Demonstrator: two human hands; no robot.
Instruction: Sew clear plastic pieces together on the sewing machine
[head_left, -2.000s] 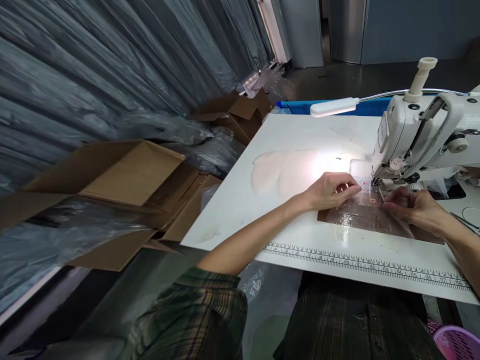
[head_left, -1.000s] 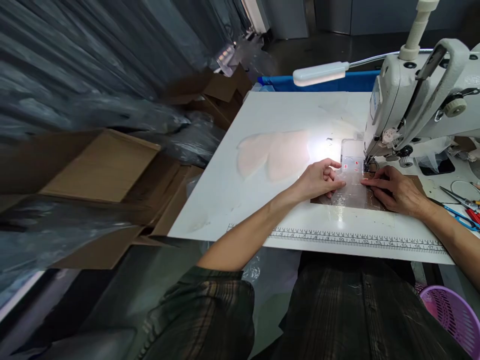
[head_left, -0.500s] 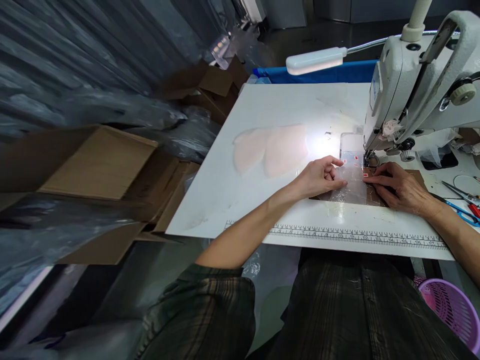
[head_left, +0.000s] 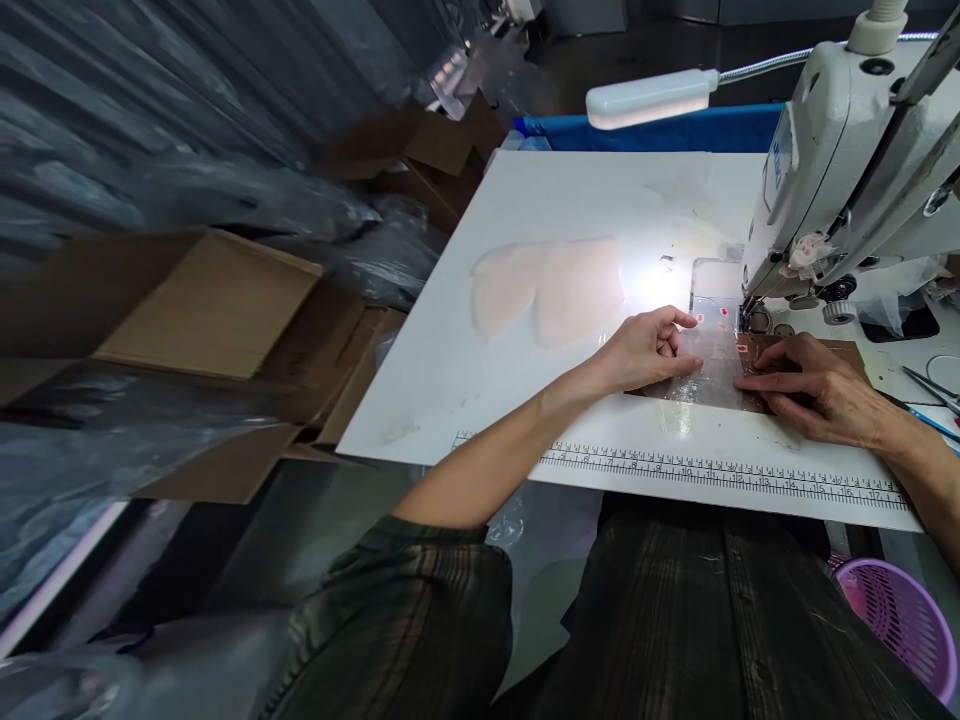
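A clear plastic sheet (head_left: 709, 365) with small red marks lies on the table under the sewing machine's needle area (head_left: 750, 312). At its left edge is my left hand (head_left: 646, 350), thumb and index finger on the film and the other fingers curled in. My right hand (head_left: 817, 390) lies on the opposite side, fingers stretched out, with a fingertip touching the sheet's right edge. Beneath the sheet and my right fingers runs a brown strip (head_left: 844, 353), partly hidden by both. The sheet's far edge reaches the machine's presser foot.
The white sewing machine (head_left: 806, 170) stands at the right, a lamp (head_left: 651, 98) beside it. Pale pink pieces (head_left: 551, 290) lie on the white table (head_left: 435, 400). Scissors (head_left: 930, 388) rest at far right. Cardboard boxes (head_left: 210, 310) stand left; a purple basket (head_left: 900, 620) is below.
My right hand has slid toward me along the sheet's right edge, uncovering a red mark there. My left hand stays on the left edge. The view has shifted slightly.
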